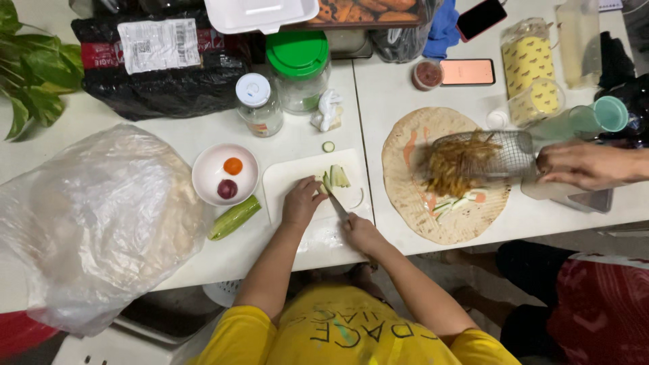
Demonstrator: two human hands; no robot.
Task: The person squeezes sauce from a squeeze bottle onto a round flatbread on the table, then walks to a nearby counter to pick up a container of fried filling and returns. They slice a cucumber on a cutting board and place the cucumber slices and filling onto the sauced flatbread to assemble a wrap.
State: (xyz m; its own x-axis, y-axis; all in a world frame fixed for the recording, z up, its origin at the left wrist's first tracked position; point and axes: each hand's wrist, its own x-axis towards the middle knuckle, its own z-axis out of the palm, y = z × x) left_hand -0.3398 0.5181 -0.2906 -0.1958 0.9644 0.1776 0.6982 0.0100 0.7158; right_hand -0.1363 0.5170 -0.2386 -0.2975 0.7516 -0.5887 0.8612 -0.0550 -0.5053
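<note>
- Overhead, head view: left hand (302, 201) presses the cucumber piece (335, 178) onto the white cutting board (287, 179) near the table's front edge; right hand (362, 233) grips a knife (337, 206), slicing.
- Judging by this, slicing is under way; each next cut needs left fingers kept clear.
- Another person's hand (587, 164) tips a wire basket (488, 153) of fries onto a flatbread (443, 174).

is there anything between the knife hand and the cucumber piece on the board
Nothing visible. The right hand holds the knife with its blade already at the cucumber piece on the white cutting board, and the left hand steadies the piece from the side.
</note>
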